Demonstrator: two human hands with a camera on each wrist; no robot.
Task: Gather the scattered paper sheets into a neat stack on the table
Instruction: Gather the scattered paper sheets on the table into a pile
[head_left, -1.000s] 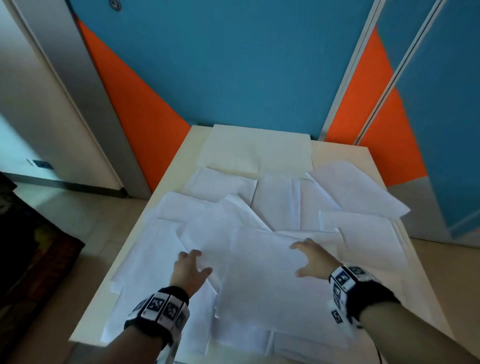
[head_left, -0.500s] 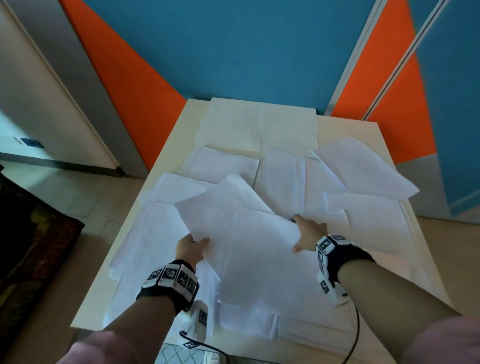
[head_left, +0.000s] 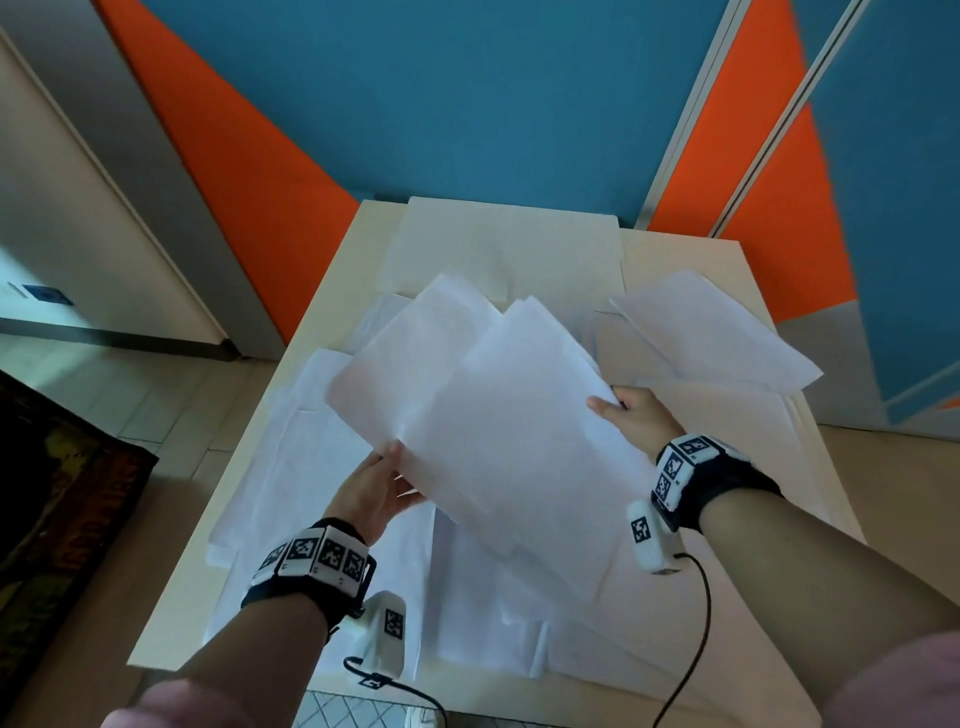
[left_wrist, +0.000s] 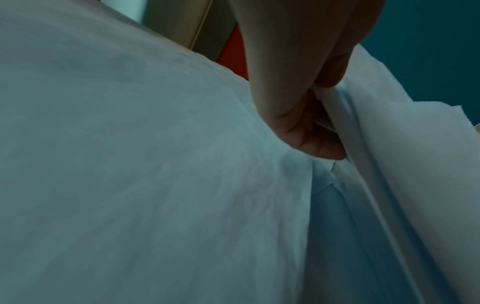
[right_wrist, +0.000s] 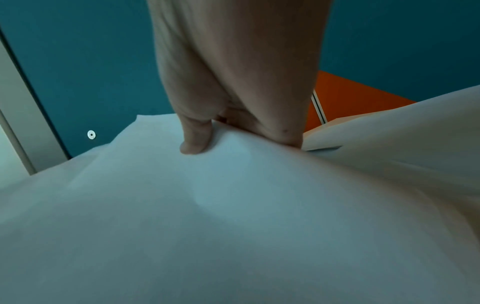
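Two or three overlapping white sheets (head_left: 498, 415) are lifted off the table and tilted, held between both hands. My left hand (head_left: 387, 475) pinches their lower left edge; in the left wrist view the thumb and fingers (left_wrist: 309, 123) clamp the paper edge (left_wrist: 363, 164). My right hand (head_left: 621, 410) grips the right edge, thumb on top of the sheet (right_wrist: 197, 144) and fingers hidden underneath. Several more white sheets (head_left: 291, 467) lie scattered flat across the beige table (head_left: 171, 613), overlapping one another, with one curled sheet (head_left: 711, 332) at the right.
A larger pale sheet (head_left: 509, 249) lies at the table's far end against the blue and orange wall (head_left: 441, 104). Tiled floor and a dark rug (head_left: 52, 509) are left of the table. A black cable (head_left: 696, 623) hangs from my right wrist.
Both hands went from resting flat on the sheets to gripping their edges. The held sheets have risen off the table and tilted up toward the wall.
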